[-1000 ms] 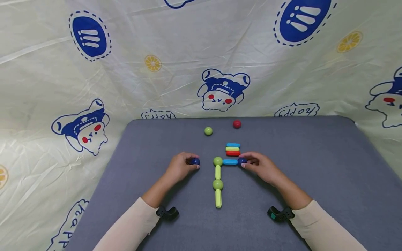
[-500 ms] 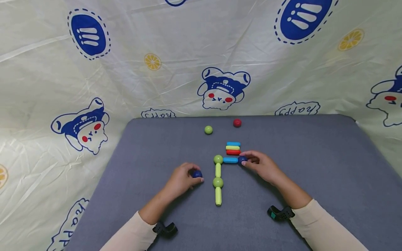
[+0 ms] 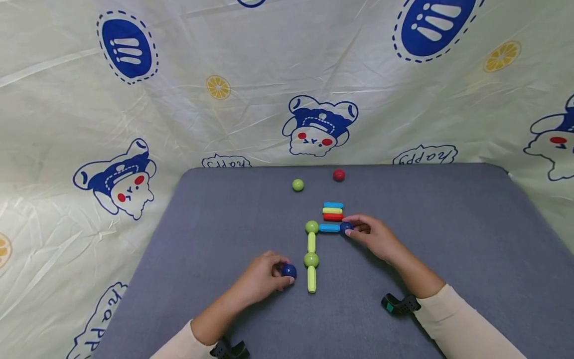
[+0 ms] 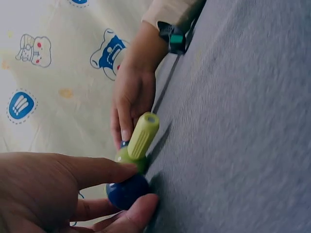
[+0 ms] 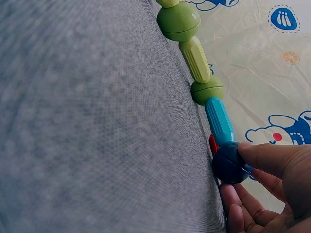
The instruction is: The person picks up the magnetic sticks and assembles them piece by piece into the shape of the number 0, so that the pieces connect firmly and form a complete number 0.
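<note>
Between thumb and fingers, my left hand [image 3: 263, 276] pinches a dark blue ball [image 3: 289, 270], left of a chain of joined toy pieces. That chain has a yellow-green rod [image 3: 311, 279] at the near end, a green ball [image 3: 311, 260], another yellow-green rod [image 3: 311, 243] and a green corner ball [image 3: 312, 227]. From the corner a light blue rod [image 3: 329, 228] runs right to a second dark blue ball [image 5: 232, 163]. My right hand [image 3: 374, 239] holds this ball with thumb and fingertips. The left wrist view shows the near rod's free end, apart from the held ball.
Behind the light blue rod lie a red rod [image 3: 333, 217], a yellow rod [image 3: 332, 211] and a blue rod [image 3: 333, 205], side by side. Farther back sit a loose green ball [image 3: 298, 185] and a red ball [image 3: 339, 175] near the grey table's [image 3: 448, 214] far edge.
My left hand has moved toward me and slightly right with its blue ball, from beside the corner ball to near the chain's lower rod. My right hand stays at its ball.
</note>
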`<action>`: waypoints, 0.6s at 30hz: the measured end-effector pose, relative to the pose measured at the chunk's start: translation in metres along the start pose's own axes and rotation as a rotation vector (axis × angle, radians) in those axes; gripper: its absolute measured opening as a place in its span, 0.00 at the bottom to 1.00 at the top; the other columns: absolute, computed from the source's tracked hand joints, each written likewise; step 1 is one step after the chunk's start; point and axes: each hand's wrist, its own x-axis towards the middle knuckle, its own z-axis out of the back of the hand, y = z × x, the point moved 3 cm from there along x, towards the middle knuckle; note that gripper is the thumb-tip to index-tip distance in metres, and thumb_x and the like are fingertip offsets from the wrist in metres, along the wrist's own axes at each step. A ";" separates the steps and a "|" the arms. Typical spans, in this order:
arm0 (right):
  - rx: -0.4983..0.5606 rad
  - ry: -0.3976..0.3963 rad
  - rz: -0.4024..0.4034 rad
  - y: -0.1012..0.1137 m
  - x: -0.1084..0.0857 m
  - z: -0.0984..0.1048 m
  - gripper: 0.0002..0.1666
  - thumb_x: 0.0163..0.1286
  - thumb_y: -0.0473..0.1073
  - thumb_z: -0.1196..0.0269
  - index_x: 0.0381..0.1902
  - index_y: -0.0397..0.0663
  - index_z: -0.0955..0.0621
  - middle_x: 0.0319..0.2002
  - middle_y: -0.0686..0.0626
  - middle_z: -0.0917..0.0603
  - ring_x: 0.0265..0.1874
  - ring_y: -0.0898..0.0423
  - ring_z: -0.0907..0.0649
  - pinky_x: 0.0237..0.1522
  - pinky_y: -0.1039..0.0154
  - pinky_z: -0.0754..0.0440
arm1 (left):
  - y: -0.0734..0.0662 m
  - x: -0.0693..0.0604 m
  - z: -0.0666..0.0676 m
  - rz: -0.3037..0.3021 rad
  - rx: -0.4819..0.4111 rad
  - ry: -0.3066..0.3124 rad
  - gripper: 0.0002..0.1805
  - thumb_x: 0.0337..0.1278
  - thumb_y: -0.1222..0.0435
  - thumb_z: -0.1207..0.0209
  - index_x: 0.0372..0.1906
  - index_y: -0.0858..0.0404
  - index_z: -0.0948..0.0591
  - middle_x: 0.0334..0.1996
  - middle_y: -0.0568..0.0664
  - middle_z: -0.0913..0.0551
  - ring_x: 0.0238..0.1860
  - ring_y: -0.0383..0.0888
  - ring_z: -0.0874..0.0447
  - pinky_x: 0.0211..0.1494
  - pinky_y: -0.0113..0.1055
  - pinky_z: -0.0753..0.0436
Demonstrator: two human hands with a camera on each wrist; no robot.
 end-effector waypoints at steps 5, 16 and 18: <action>-0.002 0.006 -0.007 0.000 0.000 0.001 0.21 0.74 0.47 0.36 0.61 0.50 0.20 0.50 0.42 0.19 0.45 0.50 0.22 0.42 0.60 0.23 | -0.007 -0.010 -0.007 -0.020 0.104 0.029 0.18 0.49 0.61 0.24 0.43 0.62 0.16 0.32 0.45 0.21 0.28 0.32 0.25 0.32 0.26 0.24; -0.016 0.003 -0.004 0.000 0.000 0.000 0.21 0.74 0.48 0.36 0.61 0.50 0.20 0.50 0.42 0.19 0.45 0.49 0.22 0.43 0.60 0.23 | -0.024 -0.025 -0.027 0.014 0.082 0.123 0.17 0.47 0.58 0.22 0.37 0.60 0.18 0.30 0.41 0.22 0.27 0.30 0.25 0.32 0.24 0.23; -0.016 0.002 -0.009 0.000 0.000 0.000 0.21 0.74 0.48 0.36 0.61 0.50 0.20 0.50 0.42 0.19 0.46 0.49 0.22 0.43 0.60 0.23 | -0.026 -0.025 -0.029 0.020 0.089 0.114 0.17 0.47 0.58 0.22 0.36 0.60 0.18 0.29 0.41 0.22 0.27 0.30 0.26 0.32 0.24 0.24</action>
